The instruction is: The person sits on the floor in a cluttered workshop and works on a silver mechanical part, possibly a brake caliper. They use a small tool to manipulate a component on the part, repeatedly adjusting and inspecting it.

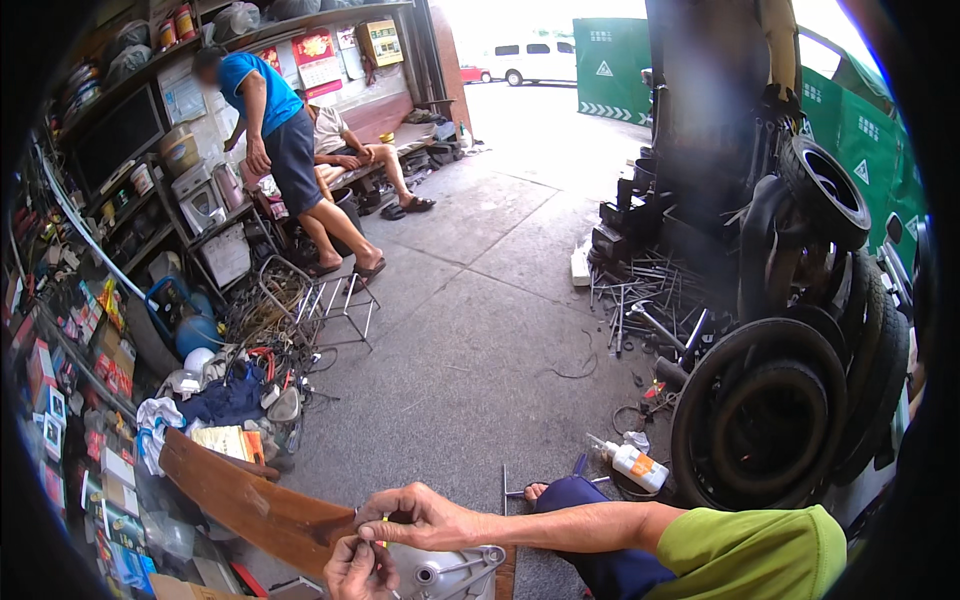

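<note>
My right hand [428,517] reaches in from the right, thumb and fingertips curled together in a pinch. Just below it, my left hand [356,570] is closed as well, its fingertips meeting those of the right. Whatever small thing lies between the fingers is too hidden to name; a speck of yellow-green shows there. Both hands are above a silver cast-metal part [460,570] with a round hole and a bolt lug. A curved brown wooden board [250,503] runs from beside the hands toward the left.
A T-handle wrench [505,488] stands by my leg, near a white bottle [638,467]. Tyres [765,420] and scattered metal tools [640,310] fill the right. Boxed goods [120,480] line the left. A metal stool frame [345,310] and two people are farther off.
</note>
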`<state>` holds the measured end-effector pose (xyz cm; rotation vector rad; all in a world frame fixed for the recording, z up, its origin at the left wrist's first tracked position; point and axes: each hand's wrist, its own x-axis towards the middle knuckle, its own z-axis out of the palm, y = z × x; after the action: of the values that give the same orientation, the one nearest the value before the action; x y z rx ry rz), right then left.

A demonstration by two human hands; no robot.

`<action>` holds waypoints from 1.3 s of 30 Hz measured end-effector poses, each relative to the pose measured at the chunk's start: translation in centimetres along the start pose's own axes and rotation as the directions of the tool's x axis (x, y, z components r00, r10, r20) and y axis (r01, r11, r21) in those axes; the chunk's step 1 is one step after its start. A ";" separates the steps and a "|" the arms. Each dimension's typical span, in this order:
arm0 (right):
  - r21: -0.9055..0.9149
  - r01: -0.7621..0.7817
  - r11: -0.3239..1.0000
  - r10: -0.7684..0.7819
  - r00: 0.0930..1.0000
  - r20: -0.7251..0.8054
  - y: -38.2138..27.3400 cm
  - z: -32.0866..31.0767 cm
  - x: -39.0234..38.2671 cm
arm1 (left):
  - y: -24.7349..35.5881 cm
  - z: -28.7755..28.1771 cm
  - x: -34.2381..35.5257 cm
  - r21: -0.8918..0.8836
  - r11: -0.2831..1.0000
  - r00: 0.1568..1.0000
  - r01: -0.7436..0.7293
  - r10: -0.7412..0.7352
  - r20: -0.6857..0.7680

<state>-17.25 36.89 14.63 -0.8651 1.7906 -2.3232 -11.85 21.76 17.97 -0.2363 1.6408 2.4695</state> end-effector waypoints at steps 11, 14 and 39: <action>0.003 -0.144 0.990 0.144 0.989 -0.023 0.5 0.5 -0.1 | -0.8 -2.0 0.3 0.123 0.988 0.995 -0.094 0.092 0.027; -0.021 -0.164 0.986 0.163 0.986 -0.038 -0.7 0.6 -0.3 | -0.8 -2.0 0.2 0.124 0.988 0.995 -0.094 0.090 0.038; 0.045 -0.327 0.944 0.329 0.924 -0.194 -1.0 0.4 0.3 | -1.2 -2.9 0.2 0.028 0.996 0.996 -0.088 0.088 0.013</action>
<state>-17.06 36.74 15.73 -0.3030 1.8231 -2.2592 -11.71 19.57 15.77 -0.1490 1.7162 2.5039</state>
